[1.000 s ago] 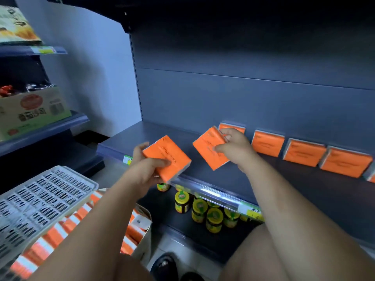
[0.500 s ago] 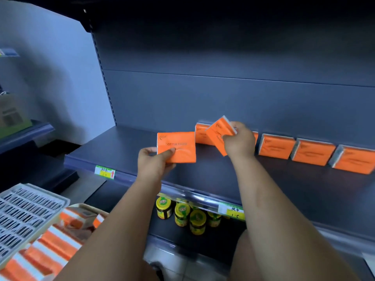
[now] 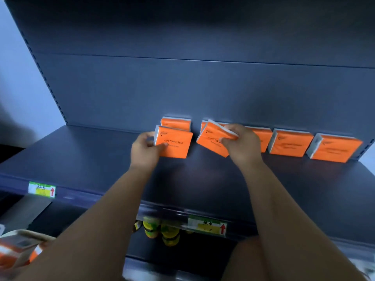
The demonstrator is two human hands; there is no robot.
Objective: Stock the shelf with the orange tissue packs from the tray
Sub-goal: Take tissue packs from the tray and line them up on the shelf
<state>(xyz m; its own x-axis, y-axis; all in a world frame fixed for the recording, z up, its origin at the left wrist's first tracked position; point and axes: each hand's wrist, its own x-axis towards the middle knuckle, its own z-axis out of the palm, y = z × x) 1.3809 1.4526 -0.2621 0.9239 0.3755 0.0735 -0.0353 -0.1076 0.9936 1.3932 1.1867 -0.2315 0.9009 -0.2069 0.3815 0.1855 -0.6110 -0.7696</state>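
My left hand [image 3: 144,149] grips an orange tissue pack [image 3: 176,144] by its left edge and holds it upright on the dark shelf [image 3: 85,159], just in front of another pack [image 3: 176,123] at the back wall. My right hand [image 3: 241,144] pinches a second, tilted orange pack [image 3: 211,141] by its top right corner, in front of a pack that it mostly hides. To the right, more orange packs [image 3: 290,144] [image 3: 334,148] stand in a row along the back. The tray is out of view.
Price labels [image 3: 41,189] [image 3: 207,226] hang on the shelf's front rail. Yellow-lidded jars [image 3: 160,232] stand on the lower shelf. An orange-and-white carton [image 3: 16,250] shows at the bottom left. The shelf's left part and front strip hold nothing.
Both hands have moved forward and deeper onto the shelf with their packs. The left pack now stands in front of a back-row pack; the right pack is lower and tilted.
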